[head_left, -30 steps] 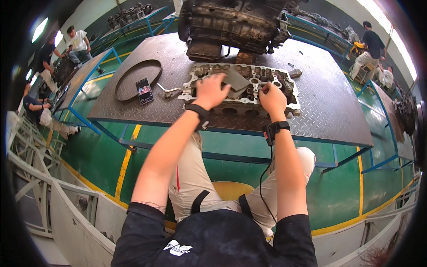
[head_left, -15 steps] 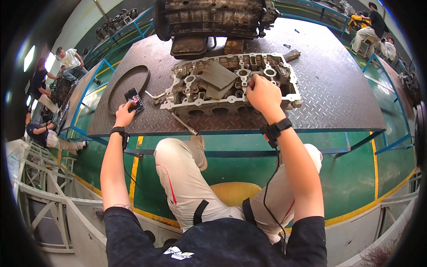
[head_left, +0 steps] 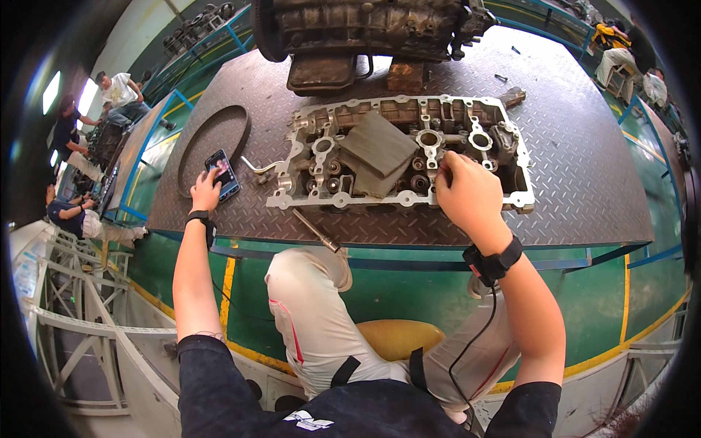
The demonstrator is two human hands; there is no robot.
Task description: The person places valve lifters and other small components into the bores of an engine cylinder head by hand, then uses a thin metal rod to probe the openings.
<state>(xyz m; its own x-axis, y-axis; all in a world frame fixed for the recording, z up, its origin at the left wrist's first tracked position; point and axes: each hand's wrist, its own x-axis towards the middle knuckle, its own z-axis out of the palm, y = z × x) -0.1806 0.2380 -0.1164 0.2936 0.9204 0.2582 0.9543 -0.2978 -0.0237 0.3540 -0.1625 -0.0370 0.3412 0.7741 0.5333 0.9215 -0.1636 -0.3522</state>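
My left hand (head_left: 206,191) lies at the near left edge of a smartphone (head_left: 229,191), a finger stretched over its lit screen. The phone rests on the table. My right hand (head_left: 471,193) is closed, knuckles up, over the near right part of a cylinder head (head_left: 409,198). Its curled fingers are beside a round bearing seat; whatever they hold, if anything, is hidden. Two folded grey-green abrasive-looking sheets (head_left: 378,144) lie overlapped on the cylinder head. A chrome socket tool (head_left: 318,231) sticks out from its near left side, and a bent metal handle (head_left: 261,171) stands beside its left end.
A large dirty engine or gearbox unit (head_left: 365,33) stands at the back on a wooden block (head_left: 406,76). A flat black belt (head_left: 185,150) loops at the left of the patterned metal table (head_left: 584,168). Two bolts lie far right. Other people sit at benches on both sides.
The view has shifted, and the cylinder head's top now faces me more; the ports on its near side no longer show. My right hand appears further right and nearer, still closed.
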